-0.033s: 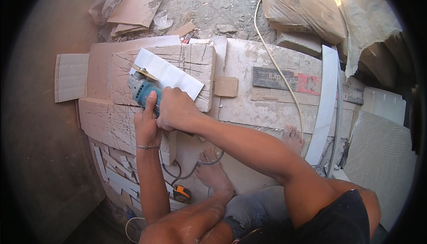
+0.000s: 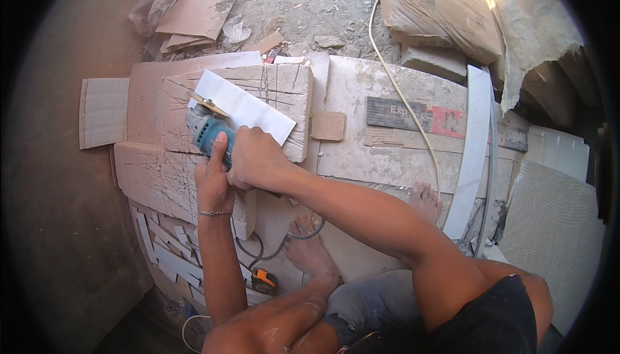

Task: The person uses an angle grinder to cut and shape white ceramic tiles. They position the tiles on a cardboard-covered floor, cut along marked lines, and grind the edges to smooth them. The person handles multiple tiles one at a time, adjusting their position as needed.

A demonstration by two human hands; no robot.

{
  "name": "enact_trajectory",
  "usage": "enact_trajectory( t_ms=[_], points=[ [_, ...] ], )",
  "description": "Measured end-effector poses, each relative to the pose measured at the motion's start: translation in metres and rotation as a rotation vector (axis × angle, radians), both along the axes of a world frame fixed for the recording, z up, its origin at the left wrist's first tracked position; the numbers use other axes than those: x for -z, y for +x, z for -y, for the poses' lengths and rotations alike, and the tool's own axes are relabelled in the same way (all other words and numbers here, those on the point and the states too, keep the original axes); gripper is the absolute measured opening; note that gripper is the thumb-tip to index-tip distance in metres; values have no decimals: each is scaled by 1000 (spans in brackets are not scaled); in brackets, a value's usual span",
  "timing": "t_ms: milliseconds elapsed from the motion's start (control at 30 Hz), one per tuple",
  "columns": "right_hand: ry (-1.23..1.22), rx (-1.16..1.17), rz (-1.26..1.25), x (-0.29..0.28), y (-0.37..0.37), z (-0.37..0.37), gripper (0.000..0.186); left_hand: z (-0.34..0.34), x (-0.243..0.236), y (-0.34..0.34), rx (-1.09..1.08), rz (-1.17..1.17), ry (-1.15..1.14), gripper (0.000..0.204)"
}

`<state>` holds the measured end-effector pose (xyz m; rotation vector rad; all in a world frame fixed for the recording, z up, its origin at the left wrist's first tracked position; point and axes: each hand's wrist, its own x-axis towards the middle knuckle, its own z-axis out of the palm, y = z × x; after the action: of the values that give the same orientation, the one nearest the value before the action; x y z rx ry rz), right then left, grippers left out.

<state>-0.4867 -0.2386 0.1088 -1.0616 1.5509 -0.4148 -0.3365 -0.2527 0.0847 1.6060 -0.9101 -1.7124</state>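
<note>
Partly covered, the blue angle grinder (image 2: pixel 212 136) sits between nine and ten o'clock in the view. The left hand (image 2: pixel 214 176) clasps it, thumb uppermost, fingers hidden beneath; the right hand (image 2: pixel 258 157) curls around its rear, fingertips out of sight. The tool's disc (image 2: pixel 210 107) overlaps the white tile (image 2: pixel 252 105); whether they touch is unclear. Toward one o'clock, the upper edge cuts off a sack (image 2: pixel 439 28).

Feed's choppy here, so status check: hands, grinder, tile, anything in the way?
Left hand and right hand gripping blue angle grinder. Disc appears over left end of white tile; contact unclear. Dark cord looped near a bare foot.
</note>
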Motion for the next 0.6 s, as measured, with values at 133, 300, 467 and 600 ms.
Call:
enact_trajectory(
  t_ms=[133, 300, 467, 600],
  points=[
    [2, 5, -1, 1, 0, 0, 43, 0, -2, -2, -7, -7, 3, 43],
    [-4, 3, -4, 0, 0, 0, 42, 0, 0, 0, 5, -8, -2, 43],
    [-16, 3, -19, -1, -1, -3, 42, -2, 0, -2, 1, 0, -7, 43],
    [7, -6, -3, -2, -2, -3, 42, -3, 0, -1, 2, -4, -5, 42]
  ],
)
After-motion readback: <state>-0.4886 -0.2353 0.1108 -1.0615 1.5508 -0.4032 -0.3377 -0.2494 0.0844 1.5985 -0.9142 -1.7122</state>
